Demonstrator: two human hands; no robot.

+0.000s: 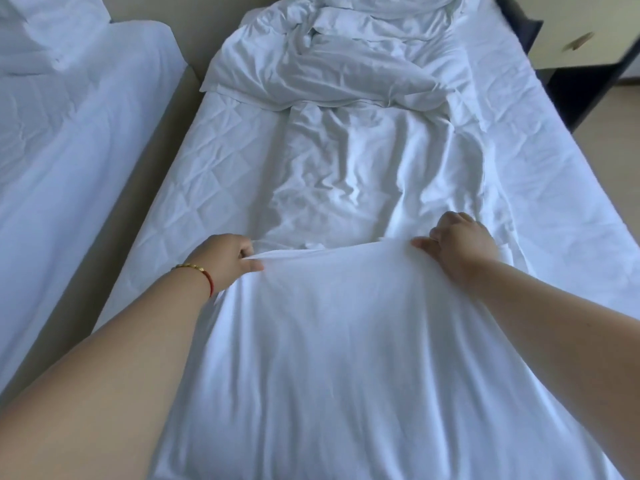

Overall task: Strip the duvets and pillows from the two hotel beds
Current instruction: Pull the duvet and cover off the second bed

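Head cam, looking down the near bed (194,174); I'd say roughly midway on this one, w/ the duvet (346,341) dragged toward the foot and the quilted mattress pad bared on the left; my left hand (225,261) pinches its folded edge, my right hand (460,244) is clenched on the same edge; it's white, limp, creased, bunched in a heap at the head end; pillows I can't pick out there; 2nd bed (69,150) has bedding piled at its head, so not stripped yet.

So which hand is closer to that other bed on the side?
The left hand. It grips the duvet edge on the side toward the other bed, across the gap. The right hand grips the same edge farther over, away from that bed.
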